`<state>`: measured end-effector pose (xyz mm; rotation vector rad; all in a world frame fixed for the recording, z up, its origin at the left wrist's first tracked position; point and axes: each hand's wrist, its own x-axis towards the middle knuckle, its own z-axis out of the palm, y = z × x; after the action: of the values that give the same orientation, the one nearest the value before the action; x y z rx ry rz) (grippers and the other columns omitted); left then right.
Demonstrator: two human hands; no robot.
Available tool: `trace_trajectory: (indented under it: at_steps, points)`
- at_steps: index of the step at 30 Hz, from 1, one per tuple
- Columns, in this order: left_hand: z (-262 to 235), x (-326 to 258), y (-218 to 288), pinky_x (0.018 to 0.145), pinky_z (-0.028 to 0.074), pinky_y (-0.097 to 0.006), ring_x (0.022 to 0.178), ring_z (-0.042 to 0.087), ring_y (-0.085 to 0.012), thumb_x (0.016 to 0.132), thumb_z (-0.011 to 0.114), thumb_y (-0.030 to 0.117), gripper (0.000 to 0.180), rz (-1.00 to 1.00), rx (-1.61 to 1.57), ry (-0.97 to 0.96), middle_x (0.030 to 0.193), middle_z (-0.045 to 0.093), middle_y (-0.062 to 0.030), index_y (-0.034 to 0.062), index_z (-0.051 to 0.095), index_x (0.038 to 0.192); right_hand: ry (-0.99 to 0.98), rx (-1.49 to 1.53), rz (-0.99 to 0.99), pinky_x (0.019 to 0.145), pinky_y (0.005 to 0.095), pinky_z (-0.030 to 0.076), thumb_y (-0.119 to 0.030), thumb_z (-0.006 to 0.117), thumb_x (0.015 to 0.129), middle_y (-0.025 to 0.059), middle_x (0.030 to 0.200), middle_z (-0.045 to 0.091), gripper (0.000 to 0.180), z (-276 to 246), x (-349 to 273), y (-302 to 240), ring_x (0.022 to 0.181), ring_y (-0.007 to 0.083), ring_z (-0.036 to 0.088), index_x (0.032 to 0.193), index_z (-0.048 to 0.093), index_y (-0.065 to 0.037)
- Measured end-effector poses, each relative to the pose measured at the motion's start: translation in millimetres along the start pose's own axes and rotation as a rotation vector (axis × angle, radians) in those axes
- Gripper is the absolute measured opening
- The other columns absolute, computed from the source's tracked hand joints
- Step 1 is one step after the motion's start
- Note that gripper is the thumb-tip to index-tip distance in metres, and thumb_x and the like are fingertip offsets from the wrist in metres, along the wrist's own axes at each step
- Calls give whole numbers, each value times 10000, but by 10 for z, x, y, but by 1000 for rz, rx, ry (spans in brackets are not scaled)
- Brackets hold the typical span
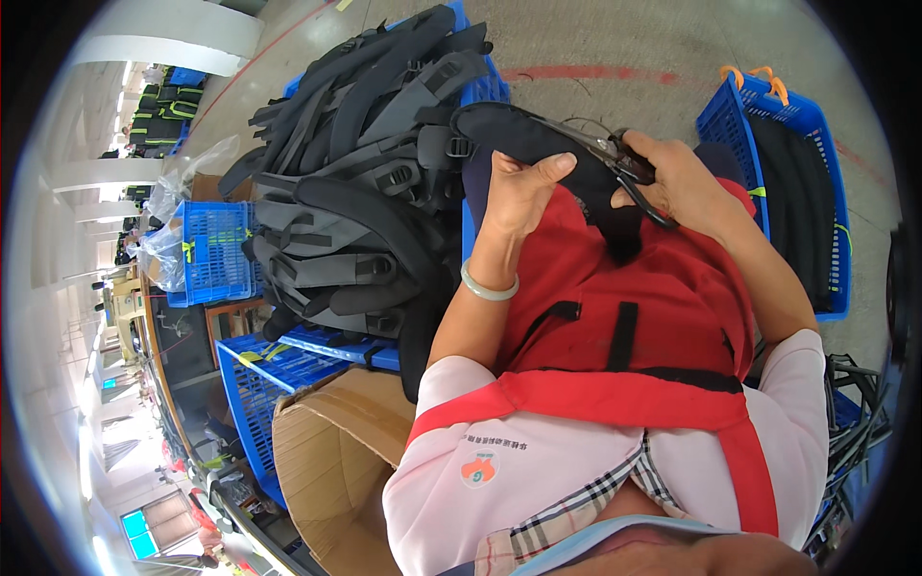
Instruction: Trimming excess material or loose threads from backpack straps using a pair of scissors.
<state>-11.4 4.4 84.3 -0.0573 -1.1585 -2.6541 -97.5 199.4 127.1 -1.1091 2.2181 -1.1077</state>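
My left hand (523,192) is closed on a black padded strap (509,132), its thumb lying along the near edge. The strap's rounded end reaches out to the left, over the pile. Wrapped around the dark handles of a pair of scissors (607,148), my right hand (677,178) keeps the metal blades against the strap's far edge. Whether the blades are apart cannot be made out. Both hands are above my lap, which a red apron (567,298) covers.
Grey and black padded straps with buckles (336,211) are heaped at my left. A blue crate (834,202) holding dark pieces stands at the right. Nearer on the left are a cardboard box (336,461), a slatted blue crate (252,398) and another blue crate (219,252).
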Motion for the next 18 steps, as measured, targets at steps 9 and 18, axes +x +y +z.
trace_trajectory:
  at_steps: [9,18]
  points:
    - [133,20,469,885,467,-272,1010,537,-153,725,732,-101,767,460,498,63,1162,524,-102,35,327,1363,57,37,-29,514,350,378,-327,784,755,109,592,466,472,27,-55,110,529,222,458,1027,544,-26]
    - [188,-18,493,839,494,-269,992,545,-175,697,759,-102,883,831,957,272,1307,431,-135,56,261,1409,3,64,30,499,346,370,-377,771,764,80,579,433,510,32,-98,62,506,200,470,1066,555,-28]
